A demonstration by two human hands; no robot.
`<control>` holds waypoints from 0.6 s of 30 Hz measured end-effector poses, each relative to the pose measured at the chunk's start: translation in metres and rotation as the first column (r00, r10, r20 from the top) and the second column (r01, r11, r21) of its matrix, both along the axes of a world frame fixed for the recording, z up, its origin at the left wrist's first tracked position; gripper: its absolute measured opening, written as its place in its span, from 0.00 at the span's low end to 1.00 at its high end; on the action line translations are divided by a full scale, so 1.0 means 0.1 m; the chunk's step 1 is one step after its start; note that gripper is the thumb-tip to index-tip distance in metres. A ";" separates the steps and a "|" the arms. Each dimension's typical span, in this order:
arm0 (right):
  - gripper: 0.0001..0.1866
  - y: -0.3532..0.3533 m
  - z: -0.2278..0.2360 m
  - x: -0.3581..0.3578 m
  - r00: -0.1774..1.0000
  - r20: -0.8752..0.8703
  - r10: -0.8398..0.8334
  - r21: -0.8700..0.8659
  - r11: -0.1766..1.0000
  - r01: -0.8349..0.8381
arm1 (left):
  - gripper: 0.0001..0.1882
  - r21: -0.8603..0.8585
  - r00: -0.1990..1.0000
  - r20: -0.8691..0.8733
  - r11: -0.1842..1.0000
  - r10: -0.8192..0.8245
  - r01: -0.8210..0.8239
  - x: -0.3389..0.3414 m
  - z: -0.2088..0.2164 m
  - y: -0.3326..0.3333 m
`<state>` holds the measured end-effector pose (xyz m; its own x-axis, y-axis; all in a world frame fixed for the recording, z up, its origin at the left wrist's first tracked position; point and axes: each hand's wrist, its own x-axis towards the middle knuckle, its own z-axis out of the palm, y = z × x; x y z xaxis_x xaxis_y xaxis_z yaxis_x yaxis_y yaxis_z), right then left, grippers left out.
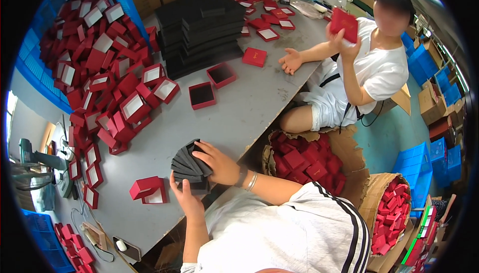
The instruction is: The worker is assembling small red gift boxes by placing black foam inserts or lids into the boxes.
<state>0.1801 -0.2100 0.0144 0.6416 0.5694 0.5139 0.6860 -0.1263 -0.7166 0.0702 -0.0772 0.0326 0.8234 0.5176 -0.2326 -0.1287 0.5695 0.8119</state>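
Note:
Between my two hands is a fanned stack of black foam pads [188, 162] above the grey table's near edge. My left hand [188, 200] grips the stack from below, thumb and fingers closed against it. From the right, my right hand [218, 163] wraps its fingers over the pads' upper side; a bracelet and a dark band are on that wrist. A red box [149, 191] with a white inside stands to the left of the pads. Farther up the table sit two open red boxes with dark insides, one nearer [202, 96] and one behind [221, 75].
A heap of red boxes [115, 63] spills from a blue crate [27, 68] at left. Black foam sheets [199, 28] are stacked at the back. A co-worker [381, 58] at right holds up a red box [344, 25]. Cartons of red boxes [304, 161] stand beside the table.

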 end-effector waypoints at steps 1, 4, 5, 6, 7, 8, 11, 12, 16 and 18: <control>0.50 -0.04 0.01 0.02 0.999 0.053 0.007 -0.043 0.999 -0.005 | 0.30 0.065 0.999 -0.035 0.998 0.014 -0.012 0.01 -0.05 0.04; 0.51 -0.11 0.00 0.07 0.991 0.132 0.026 -0.126 0.992 -0.009 | 0.25 0.175 0.995 -0.051 0.982 0.084 -0.074 0.05 -0.24 0.24; 0.51 -0.11 -0.04 0.05 0.989 0.143 0.043 -0.105 0.994 -0.028 | 0.24 0.209 0.994 -0.076 0.976 0.075 -0.058 0.04 -0.29 0.34; 0.51 -0.10 -0.06 0.05 0.986 0.156 0.065 -0.084 0.995 -0.052 | 0.24 0.243 0.992 -0.100 0.969 0.071 -0.045 0.06 -0.28 0.39; 0.49 -0.11 -0.09 0.05 0.987 0.144 0.066 -0.102 0.993 -0.052 | 0.24 0.241 0.993 -0.096 0.970 0.068 -0.043 0.07 -0.27 0.39; 0.49 -0.12 -0.07 0.05 0.987 0.147 0.060 -0.101 0.994 -0.045 | 0.24 0.241 0.994 -0.094 0.970 0.062 -0.038 0.08 -0.28 0.40; 0.44 -0.12 0.00 0.07 0.991 0.123 0.060 -0.088 0.995 -0.049 | 0.27 0.332 0.985 -0.141 0.942 0.104 -0.052 0.09 -0.30 0.42; 0.44 -0.13 0.02 0.09 0.991 0.123 0.059 -0.084 0.995 -0.049 | 0.27 0.335 0.985 -0.140 0.941 0.104 -0.052 0.09 -0.33 0.45; 0.43 -0.18 0.07 0.18 0.996 0.073 0.049 -0.057 0.997 -0.045 | 0.26 0.419 0.987 -0.154 0.907 0.042 0.027 0.04 -0.35 0.52; 0.43 -0.20 0.11 0.21 0.998 0.039 0.046 -0.041 0.998 -0.044 | 0.29 0.532 0.988 -0.149 0.845 0.039 0.047 0.04 -0.24 0.49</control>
<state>0.2009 -0.2302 0.0251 0.5943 0.6179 0.5148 0.7196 -0.1228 -0.6834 0.0738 -0.0279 0.0086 0.8040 0.5933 -0.0410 0.0188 0.0436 0.9989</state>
